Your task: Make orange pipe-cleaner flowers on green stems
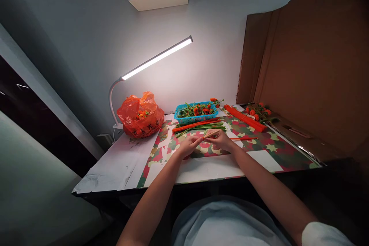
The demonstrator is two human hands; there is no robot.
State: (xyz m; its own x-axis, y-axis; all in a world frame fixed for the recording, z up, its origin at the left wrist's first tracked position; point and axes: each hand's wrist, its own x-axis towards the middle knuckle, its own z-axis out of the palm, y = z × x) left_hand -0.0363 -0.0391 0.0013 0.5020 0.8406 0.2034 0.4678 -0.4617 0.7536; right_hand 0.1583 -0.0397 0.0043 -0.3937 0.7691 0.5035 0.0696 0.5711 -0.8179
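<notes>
Both hands meet over the front middle of the table. My left hand is closed in a pinch on the end of an orange pipe cleaner, whose long part runs out to the right past my other hand. My right hand is closed around a thin pale stick, held tilted with its tip at the left fingertips. The orange strand seems to touch the stick there; how it is wrapped is hidden by the fingers. Just beyond lie green pipe cleaners and an orange bundle.
Behind stands a blue basket of orange flowers with green stems. An orange plastic bag sits left, under a lit lamp. Right are a larger orange bundle, more flowers and a cardboard sheet.
</notes>
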